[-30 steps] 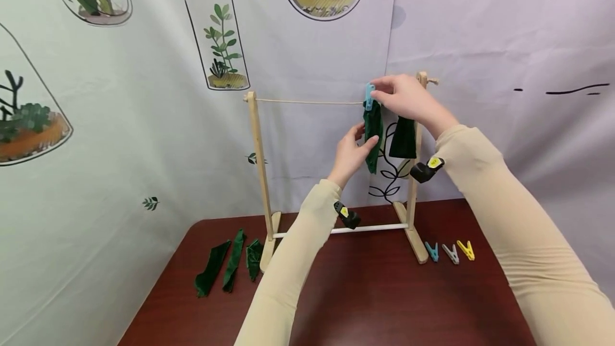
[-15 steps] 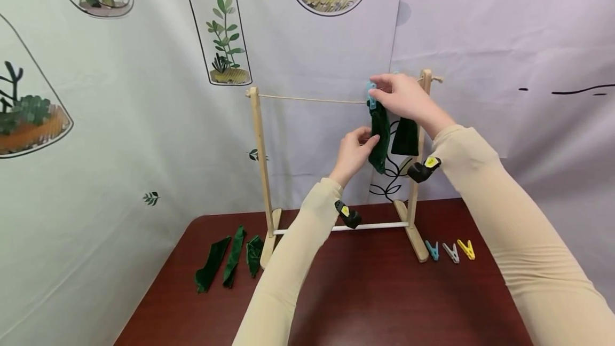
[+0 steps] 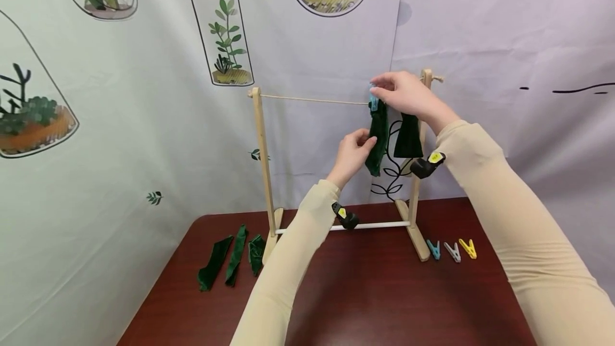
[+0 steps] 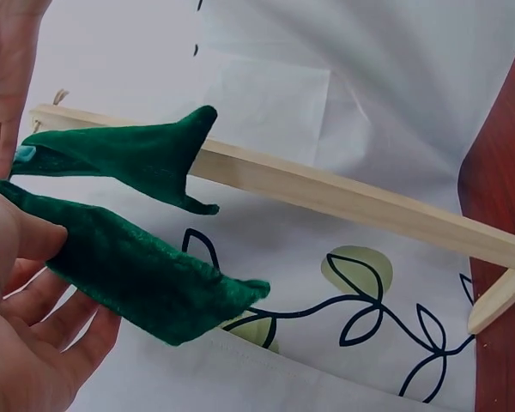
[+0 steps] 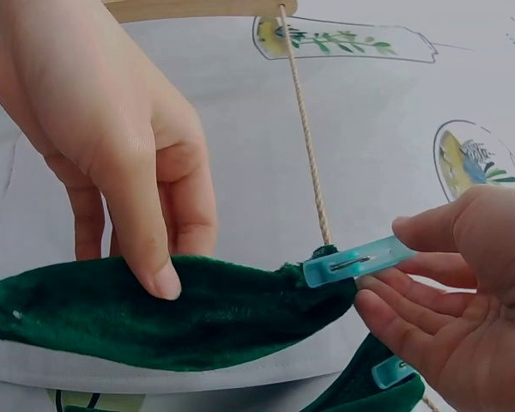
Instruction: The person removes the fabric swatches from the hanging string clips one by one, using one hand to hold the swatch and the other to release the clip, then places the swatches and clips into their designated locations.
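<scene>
A dark green velvet cloth strip [image 5: 240,313] hangs from a thin rope [image 3: 312,100] strung across a wooden rack [image 3: 261,148]. A light blue clothespin [image 5: 356,260] sits over its upper end at the rope. My right hand [image 3: 408,95] pinches the outer end of that clothespin between thumb and fingers. Lower down, my left hand [image 3: 353,154] holds the strip's side, thumb in front and fingers behind, as the left wrist view shows. Just to the right hangs a second green cloth [image 3: 408,138], with its own blue clothespin [image 5: 391,372] in the right wrist view.
On the dark red table [image 3: 355,292], several green cloth pieces lie left of the rack, one being a narrow strip [image 3: 236,255]. Blue [image 3: 434,250], grey [image 3: 452,252] and yellow [image 3: 468,249] clothespins lie by the rack's right foot [image 3: 413,231]. A printed curtain [image 3: 307,57] hangs behind.
The head view has shifted slightly. The held strip swung a little to the right, then back left at its lower end. Both hands have kept their holds.
</scene>
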`<state>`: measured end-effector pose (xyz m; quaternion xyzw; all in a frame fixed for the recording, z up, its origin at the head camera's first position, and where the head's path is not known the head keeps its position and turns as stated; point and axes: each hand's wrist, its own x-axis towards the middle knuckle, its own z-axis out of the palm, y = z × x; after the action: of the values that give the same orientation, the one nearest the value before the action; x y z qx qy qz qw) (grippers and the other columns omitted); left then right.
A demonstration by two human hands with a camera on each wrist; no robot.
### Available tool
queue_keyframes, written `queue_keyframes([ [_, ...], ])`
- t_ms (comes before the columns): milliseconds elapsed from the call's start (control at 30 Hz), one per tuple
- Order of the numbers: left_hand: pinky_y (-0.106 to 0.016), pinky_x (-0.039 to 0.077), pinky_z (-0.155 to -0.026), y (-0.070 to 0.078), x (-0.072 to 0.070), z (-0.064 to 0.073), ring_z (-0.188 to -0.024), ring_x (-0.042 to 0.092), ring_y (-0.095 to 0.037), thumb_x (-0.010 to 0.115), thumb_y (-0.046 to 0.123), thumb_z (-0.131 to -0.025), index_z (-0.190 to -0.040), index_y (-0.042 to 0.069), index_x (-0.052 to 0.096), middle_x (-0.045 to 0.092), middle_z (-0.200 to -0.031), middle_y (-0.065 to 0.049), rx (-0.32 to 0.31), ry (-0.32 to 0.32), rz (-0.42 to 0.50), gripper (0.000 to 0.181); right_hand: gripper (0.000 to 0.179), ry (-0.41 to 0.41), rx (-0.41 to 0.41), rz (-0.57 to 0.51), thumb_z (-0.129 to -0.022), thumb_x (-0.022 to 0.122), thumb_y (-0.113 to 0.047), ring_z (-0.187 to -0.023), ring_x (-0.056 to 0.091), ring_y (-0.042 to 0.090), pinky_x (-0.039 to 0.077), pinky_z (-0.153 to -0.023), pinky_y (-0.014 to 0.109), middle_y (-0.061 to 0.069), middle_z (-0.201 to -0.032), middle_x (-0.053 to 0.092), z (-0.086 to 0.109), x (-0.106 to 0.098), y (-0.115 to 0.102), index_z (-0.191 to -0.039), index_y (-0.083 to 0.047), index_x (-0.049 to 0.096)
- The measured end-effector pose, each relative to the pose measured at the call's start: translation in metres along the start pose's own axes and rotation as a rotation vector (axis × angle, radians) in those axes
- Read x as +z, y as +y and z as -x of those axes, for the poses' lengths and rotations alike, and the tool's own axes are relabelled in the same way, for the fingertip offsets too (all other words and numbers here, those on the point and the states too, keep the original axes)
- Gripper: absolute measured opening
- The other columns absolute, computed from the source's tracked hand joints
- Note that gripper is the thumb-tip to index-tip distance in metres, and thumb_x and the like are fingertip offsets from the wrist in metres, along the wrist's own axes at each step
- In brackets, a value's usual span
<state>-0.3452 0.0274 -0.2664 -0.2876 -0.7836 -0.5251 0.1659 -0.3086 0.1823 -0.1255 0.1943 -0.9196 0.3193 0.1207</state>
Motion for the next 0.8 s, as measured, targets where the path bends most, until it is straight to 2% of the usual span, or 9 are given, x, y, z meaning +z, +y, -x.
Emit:
queue_keyframes([
  [333,-0.025,0.048,-0.069,0.000,-0.004,0.003,-0.082,0.058,-0.014,0.059,0.023,-0.104,-0.113,0.007,0.071,0.068,-0.094,-0.003,-0.042,0.018,0.013,0.022,0.050,0.031,-0.021,-0.001,-0.107,0.049,-0.029,-0.136,0.046,0.037,0.040,-0.107,0.053,0.023,-0.146,0.051,0.001,0.000,0.000,-0.148,0.001,0.046],
  [600,-0.025,0.047,-0.070,-0.002,-0.008,0.005,-0.083,0.058,-0.014,0.059,0.022,-0.104,-0.115,0.006,0.070,0.068,-0.096,-0.003,-0.051,0.027,0.002,0.022,0.045,0.118,-0.032,0.007,-0.106,0.051,-0.031,-0.125,0.054,0.036,0.045,-0.100,0.051,0.022,-0.136,0.058,0.002,0.004,0.001,-0.139,0.000,0.056],
  [800,-0.024,0.046,-0.070,-0.001,-0.011,0.006,-0.084,0.058,-0.014,0.059,0.018,-0.104,-0.114,0.004,0.070,0.067,-0.096,-0.005,-0.053,0.033,0.016,0.021,0.035,0.204,-0.050,0.020,-0.105,0.056,-0.029,-0.110,0.060,0.031,0.047,-0.089,0.043,0.018,-0.123,0.065,0.003,0.007,0.000,-0.125,-0.002,0.064],
])
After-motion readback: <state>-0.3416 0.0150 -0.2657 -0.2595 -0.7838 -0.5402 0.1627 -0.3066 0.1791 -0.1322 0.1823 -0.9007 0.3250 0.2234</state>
